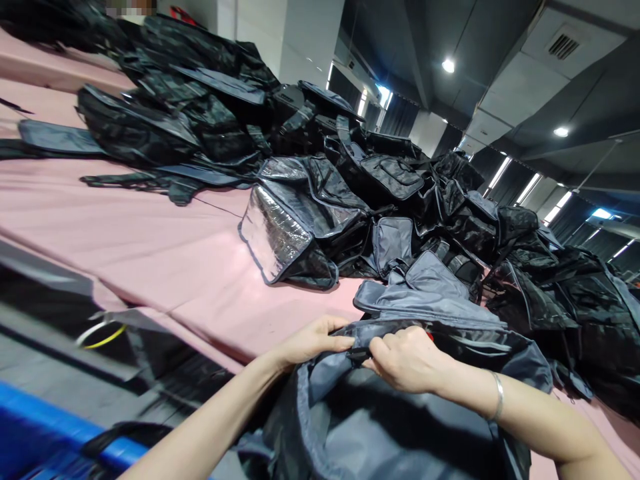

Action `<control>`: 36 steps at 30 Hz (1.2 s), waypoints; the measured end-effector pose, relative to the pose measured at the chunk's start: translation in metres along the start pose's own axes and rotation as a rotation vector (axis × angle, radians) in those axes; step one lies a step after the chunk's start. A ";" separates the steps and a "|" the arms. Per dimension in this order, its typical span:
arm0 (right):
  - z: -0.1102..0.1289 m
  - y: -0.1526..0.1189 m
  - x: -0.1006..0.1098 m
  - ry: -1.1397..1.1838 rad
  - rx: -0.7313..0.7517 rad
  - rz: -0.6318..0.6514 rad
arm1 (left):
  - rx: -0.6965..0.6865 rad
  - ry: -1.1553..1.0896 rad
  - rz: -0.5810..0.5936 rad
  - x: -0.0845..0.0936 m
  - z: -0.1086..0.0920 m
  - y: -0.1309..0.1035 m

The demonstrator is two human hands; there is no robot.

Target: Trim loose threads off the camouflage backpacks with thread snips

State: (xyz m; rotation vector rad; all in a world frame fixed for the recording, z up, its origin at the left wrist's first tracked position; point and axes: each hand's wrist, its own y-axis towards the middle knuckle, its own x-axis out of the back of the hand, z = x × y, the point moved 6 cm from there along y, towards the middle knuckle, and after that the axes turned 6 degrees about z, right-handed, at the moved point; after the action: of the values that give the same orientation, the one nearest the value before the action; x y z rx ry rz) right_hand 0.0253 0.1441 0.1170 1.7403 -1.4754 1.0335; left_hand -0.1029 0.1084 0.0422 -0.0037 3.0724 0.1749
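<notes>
While both hands are at the rim of the bag (400,440), the step in hand looks like working on that edge. The bag sits nearest the wearer, its mouth gaping and its grey lining in view. At the left part of its far rim the left hand (320,339) pinches the fabric between thumb and fingers. Just beside it the right hand (411,360) is curled into a fist on the same rim, fingers tucked under. The two hands are close together, with a short stretch of edge between them. A small dark piece shows there, too much covered to tell whether it is a zip pull or a strap end.

Beyond the bag's far rim lies a grey flap (430,290), possibly its own; the join is hidden. Farther off, to the left of the bag, a silver bag (277,233) stands on the pink table (100,200), its foil side showing. A pile (165,127) of dark bags spreads behind that, and a blue bin (45,427) is left of the bag, below table height.

As a judgement, the next move calls for the left hand to hold the edge taut, so that the right can work along it without the soft fabric bunching.
</notes>
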 end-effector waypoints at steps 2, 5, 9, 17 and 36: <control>0.001 -0.001 -0.002 0.004 -0.001 -0.014 | -0.003 0.005 0.002 0.000 -0.001 0.000; -0.001 -0.002 -0.006 0.042 0.007 -0.024 | -0.006 0.014 0.006 0.000 -0.003 0.001; -0.006 -0.002 -0.013 0.142 0.019 -0.005 | -0.010 0.019 0.009 -0.001 -0.004 0.001; -0.014 -0.001 -0.017 0.319 0.020 0.067 | -0.007 0.008 0.021 -0.003 -0.004 0.001; -0.005 -0.003 -0.012 0.229 -0.072 0.019 | -0.032 0.004 0.018 -0.004 -0.007 0.001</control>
State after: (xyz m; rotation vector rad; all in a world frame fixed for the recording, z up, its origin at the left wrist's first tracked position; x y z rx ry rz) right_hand 0.0270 0.1550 0.1092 1.5060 -1.3696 1.1338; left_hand -0.0997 0.1087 0.0496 0.0216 3.0741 0.2258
